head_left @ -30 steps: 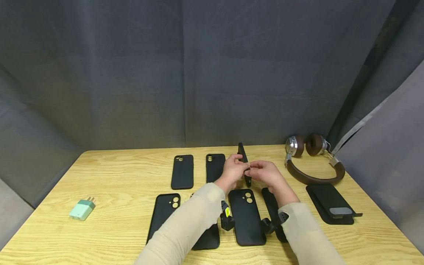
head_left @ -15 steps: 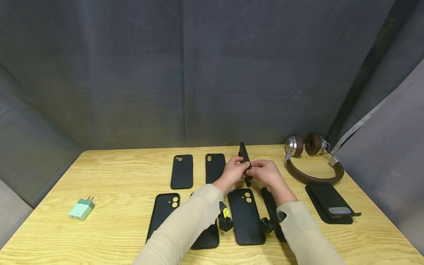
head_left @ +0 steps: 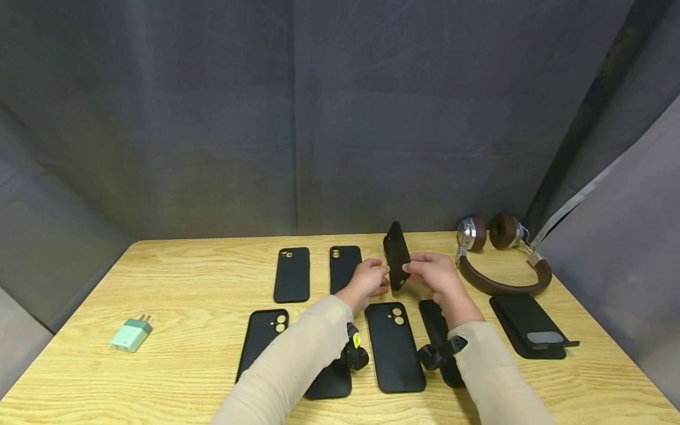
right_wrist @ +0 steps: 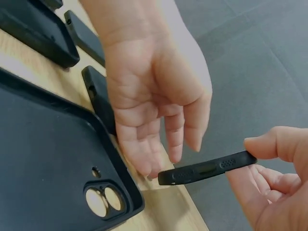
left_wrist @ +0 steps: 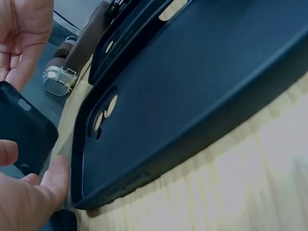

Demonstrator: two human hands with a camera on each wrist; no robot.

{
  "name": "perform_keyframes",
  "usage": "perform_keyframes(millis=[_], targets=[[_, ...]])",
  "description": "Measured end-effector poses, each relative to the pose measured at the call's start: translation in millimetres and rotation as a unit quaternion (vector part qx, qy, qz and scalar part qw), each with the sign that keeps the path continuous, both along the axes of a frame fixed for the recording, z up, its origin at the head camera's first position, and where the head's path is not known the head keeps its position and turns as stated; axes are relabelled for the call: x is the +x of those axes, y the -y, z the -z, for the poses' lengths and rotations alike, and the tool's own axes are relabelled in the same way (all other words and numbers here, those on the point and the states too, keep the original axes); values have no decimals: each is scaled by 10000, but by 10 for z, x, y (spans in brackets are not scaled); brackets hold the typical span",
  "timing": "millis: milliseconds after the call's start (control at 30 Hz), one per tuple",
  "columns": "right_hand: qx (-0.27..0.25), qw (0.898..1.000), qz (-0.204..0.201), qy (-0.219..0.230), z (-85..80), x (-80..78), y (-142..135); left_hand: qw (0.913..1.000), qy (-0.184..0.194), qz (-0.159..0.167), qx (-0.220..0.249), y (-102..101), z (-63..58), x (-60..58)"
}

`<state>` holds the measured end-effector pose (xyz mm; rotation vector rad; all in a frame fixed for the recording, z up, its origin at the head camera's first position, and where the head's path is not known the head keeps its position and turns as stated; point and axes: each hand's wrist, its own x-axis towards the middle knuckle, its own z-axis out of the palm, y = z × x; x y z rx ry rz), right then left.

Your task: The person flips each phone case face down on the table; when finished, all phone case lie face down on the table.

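My right hand (head_left: 435,274) pinches a black phone case (head_left: 397,254) by its right edge, between thumb and fingers. The case stands nearly upright over the back of the table; the right wrist view shows its bottom edge with speaker holes and a port slot. My left hand (head_left: 365,279) is at the case's left side, fingers relaxed and fingertips close to its edge. In the right wrist view the left palm (right_wrist: 154,91) faces the camera, its fingers extended. Below the hands lies another black phone case (head_left: 395,348) with two round lens holes.
Two black cases (head_left: 292,275) lie at the back left. Along the front are several more, including a left one (head_left: 260,336) and two partly hidden by forearms. Brown headphones (head_left: 502,288) and a black flat stand-like item (head_left: 531,321) lie right; a green plug charger (head_left: 131,335) sits left.
My left hand has drawn away leftward from the held case. The right hand keeps its pinch, and the case has turned to show more of its flat face.
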<state>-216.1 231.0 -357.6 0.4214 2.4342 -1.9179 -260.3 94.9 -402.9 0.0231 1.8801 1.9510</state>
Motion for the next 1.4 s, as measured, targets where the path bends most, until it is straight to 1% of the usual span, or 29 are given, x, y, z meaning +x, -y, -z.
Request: perform_keyframes(millis=[167, 400, 533, 600, 733, 867, 1000, 1167, 1333, 1400], targets=[[-527, 9986, 29, -38, -18, -9, -26, 9998, 83, -18, 152, -20, 13, -12], [-941, 9951, -47, -296, 7, 2, -75, 9992, 160, -41, 376, -38, 49, -26], [-1191, 9920, -123, -395, 27, 13, -129, 9985, 103, -86, 527, -28, 55, -26], [-1159, 9926, -62, -368, 38, 17, -156, 9983, 72, -139, 560, -22, 55, -24], [-732, 9971, 122, -184, 66, 22, -198, 9986, -60, -243, 464, -12, 46, -11], [-316, 9995, 59, 68, 126, 12, -233, 9986, -405, -254, 220, 3, 26, 19], [20, 9996, -111, 256, 216, 2, -266, 9961, -807, -269, -235, -4, 38, 30], [325, 9986, -158, 376, 292, -5, -285, 9866, -1278, -177, -996, -22, 52, 35], [666, 9964, -218, 483, 293, -26, -276, 9753, -1629, -91, -1486, -15, 38, 61], [807, 9952, -257, 501, 292, -42, -275, 9690, -1792, -52, -1698, -9, 36, 72]])
